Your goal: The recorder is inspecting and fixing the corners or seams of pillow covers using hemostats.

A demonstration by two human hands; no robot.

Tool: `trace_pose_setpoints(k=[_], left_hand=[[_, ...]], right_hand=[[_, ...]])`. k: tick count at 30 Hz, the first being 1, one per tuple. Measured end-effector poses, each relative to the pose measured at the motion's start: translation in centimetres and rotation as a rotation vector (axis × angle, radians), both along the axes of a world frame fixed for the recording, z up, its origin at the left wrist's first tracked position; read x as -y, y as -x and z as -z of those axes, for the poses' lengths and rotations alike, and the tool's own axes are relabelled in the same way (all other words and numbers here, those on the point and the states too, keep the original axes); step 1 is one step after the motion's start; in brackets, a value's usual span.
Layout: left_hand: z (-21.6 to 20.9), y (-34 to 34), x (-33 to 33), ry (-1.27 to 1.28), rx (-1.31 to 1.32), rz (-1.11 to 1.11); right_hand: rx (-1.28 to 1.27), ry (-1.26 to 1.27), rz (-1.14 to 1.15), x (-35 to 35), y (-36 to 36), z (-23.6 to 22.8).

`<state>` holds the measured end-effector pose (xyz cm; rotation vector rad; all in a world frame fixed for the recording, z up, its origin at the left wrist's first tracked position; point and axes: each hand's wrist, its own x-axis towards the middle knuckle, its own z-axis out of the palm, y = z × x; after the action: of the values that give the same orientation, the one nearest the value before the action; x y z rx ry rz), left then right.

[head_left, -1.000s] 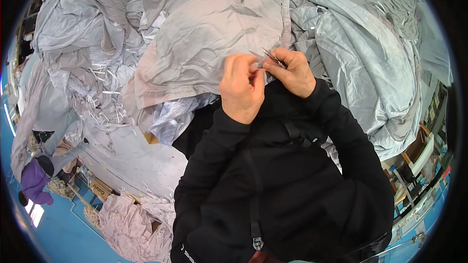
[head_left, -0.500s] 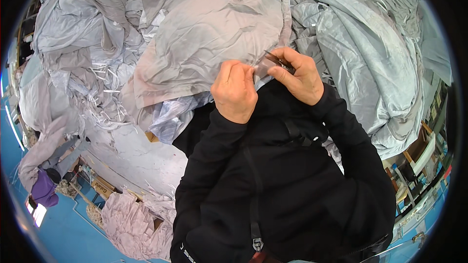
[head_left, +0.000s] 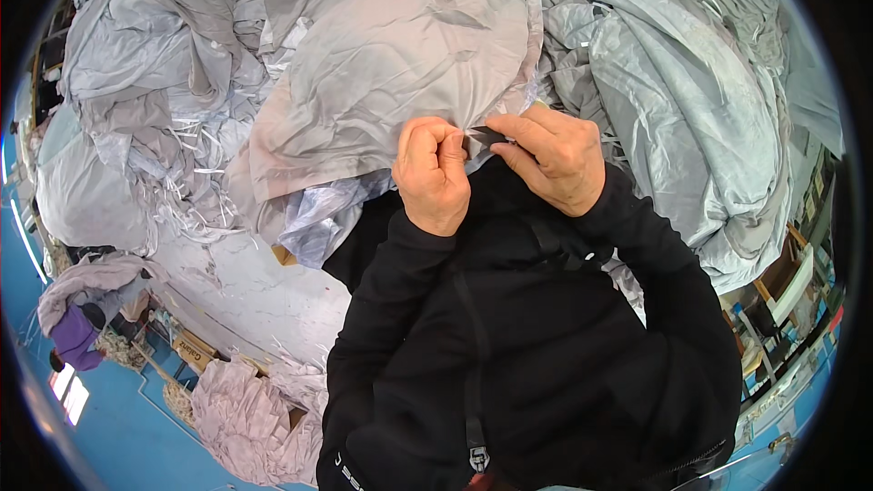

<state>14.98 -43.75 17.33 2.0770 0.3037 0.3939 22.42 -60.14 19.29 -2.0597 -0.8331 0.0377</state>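
Observation:
A thin grey-pink cloth (head_left: pixel 391 64) is spread in front of me, its near edge drawn toward my lap. My left hand (head_left: pixel 432 177) is closed in a pinch on that edge and gathers the cloth into small creases. My right hand (head_left: pixel 556 159) grips small dark thread snips (head_left: pixel 486 135) between thumb and fingers. Their pointed tips lie right beside my left thumb, at the pinched edge. Most of the snips' handle is hidden in my right hand, and I cannot tell whether the blades are closed.
Grey cloth heaps (head_left: pixel 145 45) with white strips lie at the far left. A shiny pale-grey pile (head_left: pixel 673 118) rises on the right. Pinkish cloth (head_left: pixel 250 418) and a cardboard box (head_left: pixel 193 350) sit at the lower left. A person in purple (head_left: pixel 75 336) bends over cloth nearby.
My right hand has turned and come down, bringing the snips' tips to my left fingertips. My left hand has dipped slightly. At the far left, the person and the cloth there have shifted.

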Motion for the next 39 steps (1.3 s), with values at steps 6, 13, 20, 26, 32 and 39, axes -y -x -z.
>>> trace_pose_setpoints(k=[6, 13, 20, 26, 32, 39], left_hand=[[0.2, 0.2, -0.1, 0.068, 0.022, -0.010], [0.3, 0.3, -0.1, 0.068, 0.033, -0.022], [0.5, 0.2, -0.1, 0.029, 0.059, -0.016], [0.7, 0.2, -0.1, -0.042, 0.120, 0.012], [0.3, 0.4, -0.2, -0.001, 0.095, 0.009], [-3.5, 6.1, -8.7, -0.042, 0.232, -0.345]], right_hand=[[0.065, 0.063, -0.013, -0.5, 0.2, 0.1], [0.084, 0.093, -0.026, -0.7, 0.3, -0.2], [0.092, 0.102, -0.018, -0.8, 0.1, -0.2], [0.110, 0.098, -0.011, -0.9, 0.2, 0.0], [0.078, 0.057, 0.006, -0.9, 0.0, 0.0], [-0.328, -0.040, 0.188, 1.3, -0.5, 2.0]])
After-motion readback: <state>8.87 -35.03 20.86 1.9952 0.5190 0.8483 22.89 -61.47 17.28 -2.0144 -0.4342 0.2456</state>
